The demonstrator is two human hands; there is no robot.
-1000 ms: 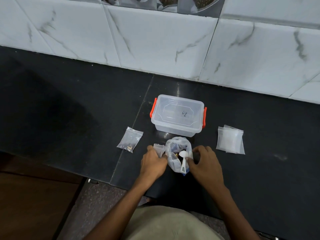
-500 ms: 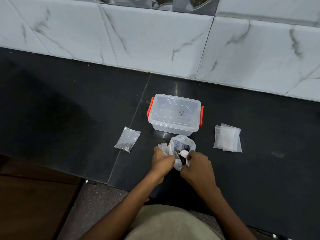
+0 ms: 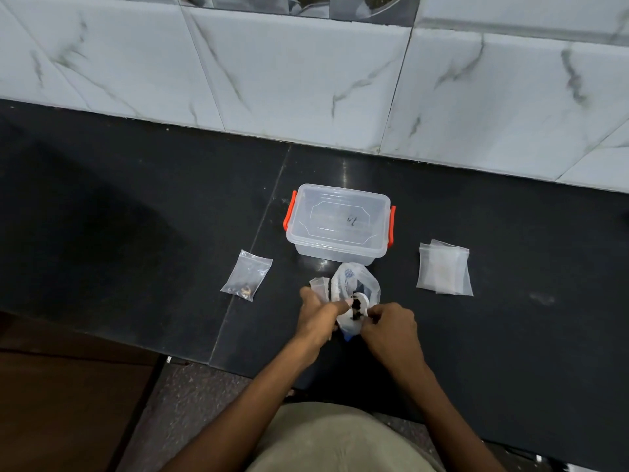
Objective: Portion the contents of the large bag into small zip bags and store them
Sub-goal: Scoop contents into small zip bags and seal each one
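Left hand (image 3: 315, 318) grips small zip bag (image 3: 320, 286) and near rim of large bag (image 3: 355, 287); right hand (image 3: 388, 327) pinches white spoon (image 3: 362, 301) inside large bag. Large bag upright near counter (image 3: 136, 216) front edge, mouth up, just in front of lidded box (image 3: 337, 224). Filled zip bag (image 3: 246, 275) lies left, long axis tilted toward wall. Empty bag stack (image 3: 442, 269) lies right. Open counter both sides. Dark contents on spoon unclear; fingertips hidden.

Black stone counter (image 3: 136, 206), white marble-veined wall tiles (image 3: 306, 73), brown wooden floor (image 3: 61, 403)
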